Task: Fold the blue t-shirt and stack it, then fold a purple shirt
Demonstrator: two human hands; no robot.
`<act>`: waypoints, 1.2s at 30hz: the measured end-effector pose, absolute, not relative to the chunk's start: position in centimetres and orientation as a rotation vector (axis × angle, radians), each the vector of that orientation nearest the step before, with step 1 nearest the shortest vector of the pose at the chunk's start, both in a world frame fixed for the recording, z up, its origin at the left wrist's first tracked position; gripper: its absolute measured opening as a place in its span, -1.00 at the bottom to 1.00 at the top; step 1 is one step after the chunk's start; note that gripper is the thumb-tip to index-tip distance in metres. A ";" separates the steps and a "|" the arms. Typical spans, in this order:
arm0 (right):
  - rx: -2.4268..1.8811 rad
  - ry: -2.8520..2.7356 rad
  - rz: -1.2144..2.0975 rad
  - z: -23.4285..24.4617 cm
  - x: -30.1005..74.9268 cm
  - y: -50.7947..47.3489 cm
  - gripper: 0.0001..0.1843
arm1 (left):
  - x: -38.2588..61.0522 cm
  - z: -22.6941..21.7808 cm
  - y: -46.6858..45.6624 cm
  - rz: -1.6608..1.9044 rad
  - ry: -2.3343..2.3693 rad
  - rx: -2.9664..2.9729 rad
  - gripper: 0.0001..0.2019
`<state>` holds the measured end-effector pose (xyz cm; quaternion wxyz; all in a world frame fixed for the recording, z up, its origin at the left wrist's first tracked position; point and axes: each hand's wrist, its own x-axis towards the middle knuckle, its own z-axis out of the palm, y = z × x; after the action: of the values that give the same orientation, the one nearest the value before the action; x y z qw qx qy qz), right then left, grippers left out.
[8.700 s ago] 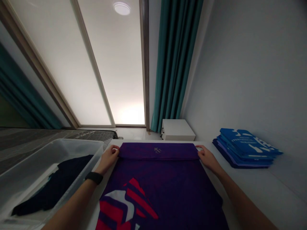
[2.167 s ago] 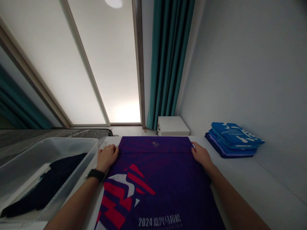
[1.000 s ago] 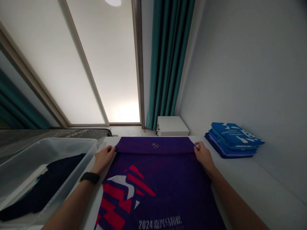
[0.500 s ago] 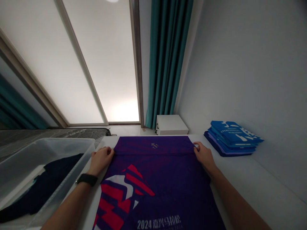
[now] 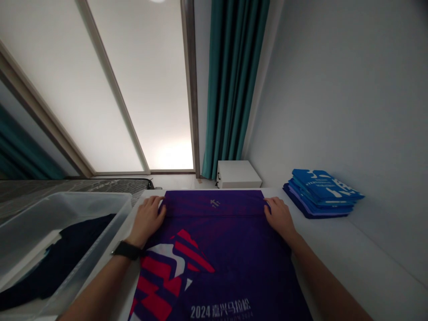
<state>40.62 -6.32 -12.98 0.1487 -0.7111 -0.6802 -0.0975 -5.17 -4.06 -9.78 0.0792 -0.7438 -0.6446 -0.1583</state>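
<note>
A dark purple T-shirt (image 5: 247, 258) lies spread on the white table, its far end folded over in a straight band. Red and white shapes and the print "2024" with Chinese characters show on it. My left hand (image 5: 150, 219), with a black band at the wrist, rests on the left edge of the folded band, fingers stretched forward. On the opposite edge lies my right hand (image 5: 279, 218), its fingers extended and touching the cloth. Neither hand grips the fabric. The shirt's near end runs out of view.
To the right, a stack of folded blue and purple shirts (image 5: 323, 191) sits by the wall. A clear plastic bin (image 5: 129, 200) with dark clothing (image 5: 80, 249) stands at the left. Beyond the white table (image 5: 354, 263) are a white box (image 5: 239, 174) and a teal curtain (image 5: 236, 89).
Both hands have shifted inward onto the shirt's edges. Their fingers have let go of the pinched cloth and stretched out. The folded band stays in place.
</note>
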 end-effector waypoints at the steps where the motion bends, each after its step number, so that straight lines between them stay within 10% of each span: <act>1: -2.005 -2.010 -0.244 -12.8 39.7 -6.2 -0.60 | -4.0 -9.8 -4.1 -0.480 -1.858 -2.306 -0.61; 11: -1.747 -2.395 0.069 -12.9 27.9 -0.9 -0.41 | 8.0 -11.6 -0.9 -0.370 -1.523 -2.688 -0.52; 36: -2.002 -2.270 -0.065 -14.6 35.1 -2.1 -0.35 | -1.6 -12.1 -1.6 -0.232 -1.891 -2.419 -0.46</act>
<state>35.06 -2.11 -14.57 0.0572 -0.6601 -0.7486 -0.0213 -1.62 -1.64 -12.09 0.0312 -0.7851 -0.6140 -0.0754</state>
